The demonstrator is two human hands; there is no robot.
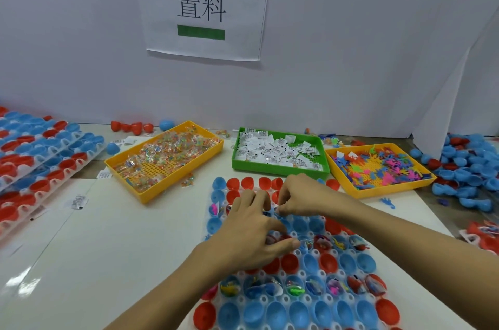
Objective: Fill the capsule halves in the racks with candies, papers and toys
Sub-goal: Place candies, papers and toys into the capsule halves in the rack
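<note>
Our right hand (297,198) hovers over the far rows of the rack (294,270), fingers curled and pinching something small and pale at their tips, most likely a folded paper, though it is too small to be sure. Our left hand (253,232) rests on the rack's middle, fingers spread fairly straight across the capsule halves (310,262); we cannot tell whether it holds anything underneath.

The rack sits at the near edge of the desk (121,235), its red and blue halves open upward. One near row and one middle row already carry toys and wrappers; the rows between them look empty.

Beyond it, toward the far edge, stand three trays: a yellow tray of candies (162,159) on the left, a green tray of papers (278,154) in the middle, a yellow tray of toys (378,167) on the right. More loaded racks (40,156) lie along the left edge and loose capsule halves (464,167) are heaped at the right edge.

We judge the step to be dropping a paper into a far-row half. Next we need to release it squarely into one cup, then reach back to a tray.
</note>
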